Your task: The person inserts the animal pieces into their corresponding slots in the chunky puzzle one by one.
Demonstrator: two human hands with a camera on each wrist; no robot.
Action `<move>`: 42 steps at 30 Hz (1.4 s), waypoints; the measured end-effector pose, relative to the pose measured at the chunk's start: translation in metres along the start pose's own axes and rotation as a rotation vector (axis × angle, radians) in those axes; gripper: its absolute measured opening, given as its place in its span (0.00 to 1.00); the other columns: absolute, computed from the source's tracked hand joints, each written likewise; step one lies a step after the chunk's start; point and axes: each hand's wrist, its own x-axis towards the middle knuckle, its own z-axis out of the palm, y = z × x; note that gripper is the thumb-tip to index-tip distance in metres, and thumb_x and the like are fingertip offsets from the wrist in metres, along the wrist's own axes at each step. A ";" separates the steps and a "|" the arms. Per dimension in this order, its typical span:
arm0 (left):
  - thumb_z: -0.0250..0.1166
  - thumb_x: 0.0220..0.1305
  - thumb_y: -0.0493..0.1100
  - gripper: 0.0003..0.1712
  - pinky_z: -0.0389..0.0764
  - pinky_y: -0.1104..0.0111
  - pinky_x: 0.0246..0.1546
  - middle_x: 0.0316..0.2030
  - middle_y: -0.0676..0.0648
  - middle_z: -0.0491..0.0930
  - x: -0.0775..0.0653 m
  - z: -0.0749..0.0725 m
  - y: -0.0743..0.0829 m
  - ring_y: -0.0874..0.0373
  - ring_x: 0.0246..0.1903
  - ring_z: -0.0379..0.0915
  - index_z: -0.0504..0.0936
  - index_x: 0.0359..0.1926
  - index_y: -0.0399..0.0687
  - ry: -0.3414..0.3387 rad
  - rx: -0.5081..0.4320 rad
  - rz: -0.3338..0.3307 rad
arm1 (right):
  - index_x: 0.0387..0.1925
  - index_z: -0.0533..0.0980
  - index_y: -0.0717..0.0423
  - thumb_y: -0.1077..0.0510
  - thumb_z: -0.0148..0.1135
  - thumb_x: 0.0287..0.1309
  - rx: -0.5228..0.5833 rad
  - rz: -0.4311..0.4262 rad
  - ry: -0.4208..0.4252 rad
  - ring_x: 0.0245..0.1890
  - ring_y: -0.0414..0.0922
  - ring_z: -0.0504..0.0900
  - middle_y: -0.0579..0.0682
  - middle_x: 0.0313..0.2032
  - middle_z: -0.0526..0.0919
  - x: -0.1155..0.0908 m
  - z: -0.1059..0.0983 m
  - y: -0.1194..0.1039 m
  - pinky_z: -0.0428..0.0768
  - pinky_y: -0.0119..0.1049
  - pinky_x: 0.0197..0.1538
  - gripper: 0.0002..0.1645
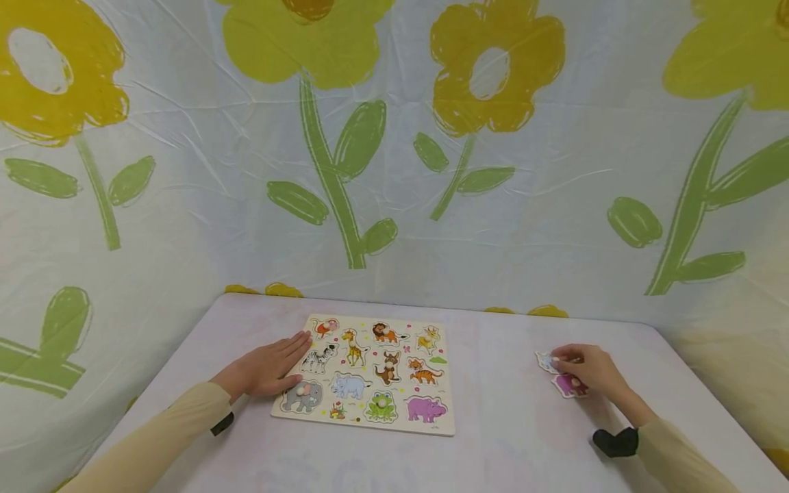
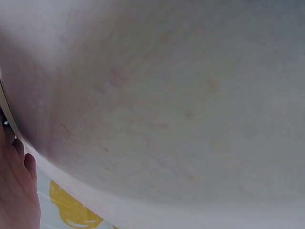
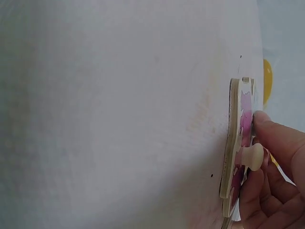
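Note:
My left hand (image 1: 274, 366) lies with straight fingers along the left edge of a wooden animal puzzle board (image 1: 401, 346), fingertips and thumb over its rim. Part of that hand (image 2: 18, 183) shows at the left wrist view's lower left corner. Off to the right, my right hand (image 1: 588, 370) has curled fingers and pinches a light blue animal piece (image 1: 545, 361). Just below it lies a purple hippo piece (image 1: 568, 385), partly overlapped. In the right wrist view the purple piece (image 3: 245, 114) shows edge-on with a round wooden knob (image 3: 253, 156), close to my thumb and fingers.
All stands on a pale cloth-covered table (image 1: 493, 438). Behind rises a white curtain (image 1: 524, 260) with yellow flowers. On the board, the elephant (image 1: 302, 396) and the frog (image 1: 381, 407) carry knobs; the hippo picture (image 1: 427, 409) shows none.

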 end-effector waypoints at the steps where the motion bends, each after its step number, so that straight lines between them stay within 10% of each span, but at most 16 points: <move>1: 0.44 0.72 0.58 0.40 0.58 0.53 0.71 0.74 0.38 0.49 0.000 0.000 0.000 0.44 0.74 0.46 0.52 0.73 0.35 0.001 0.001 0.000 | 0.51 0.76 0.68 0.53 0.63 0.61 0.000 -0.001 -0.002 0.29 0.45 0.74 0.63 0.40 0.82 0.000 0.000 0.000 0.75 0.30 0.26 0.24; 19: 0.44 0.72 0.58 0.40 0.60 0.52 0.70 0.74 0.37 0.51 -0.001 0.001 -0.001 0.43 0.74 0.47 0.53 0.73 0.34 0.026 0.008 0.016 | 0.50 0.78 0.65 0.54 0.62 0.62 -0.011 -0.065 0.023 0.22 0.41 0.73 0.55 0.34 0.81 0.004 0.002 -0.005 0.75 0.32 0.20 0.20; 42: 0.43 0.72 0.60 0.41 0.58 0.54 0.71 0.75 0.39 0.49 0.001 0.002 -0.001 0.45 0.74 0.45 0.51 0.74 0.36 0.005 0.020 -0.016 | 0.40 0.84 0.58 0.52 0.70 0.54 0.062 -0.139 0.108 0.30 0.41 0.74 0.52 0.35 0.86 0.002 0.025 -0.069 0.72 0.27 0.27 0.16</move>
